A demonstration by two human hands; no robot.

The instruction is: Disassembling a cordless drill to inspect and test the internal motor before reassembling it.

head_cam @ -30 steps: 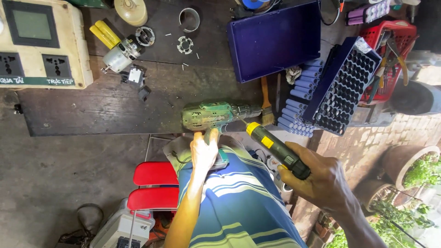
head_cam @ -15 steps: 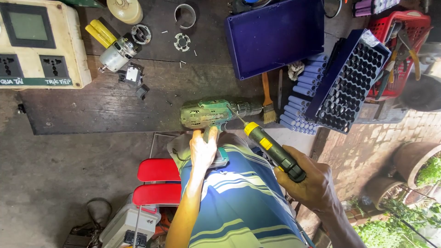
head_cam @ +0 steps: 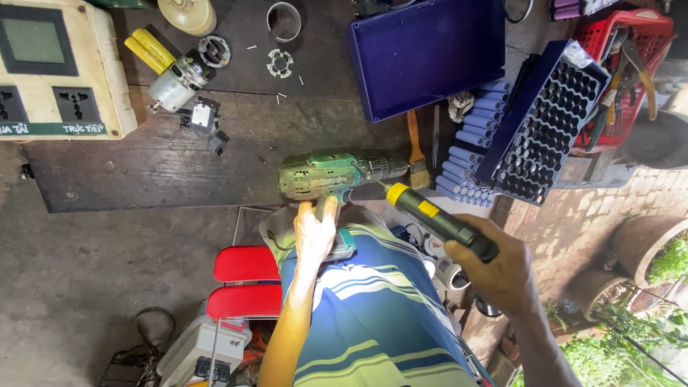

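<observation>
Head view: my left hand (head_cam: 315, 233) grips the green drill (head_cam: 326, 175) at the desk (head_cam: 143, 165) edge. My right hand (head_cam: 494, 269) holds the screwdriver (head_cam: 437, 221) tight, tip on the drill. I think its case is not open yet.

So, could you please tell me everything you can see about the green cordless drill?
The green drill looks worn, its plastic body scuffed and grimy, with a dark metal chuck pointing towards a paintbrush. It lies on its side at the dark workbench edge. The left hand grips its handle, while the right hand aims a black-and-yellow screwdriver at its body.
</observation>
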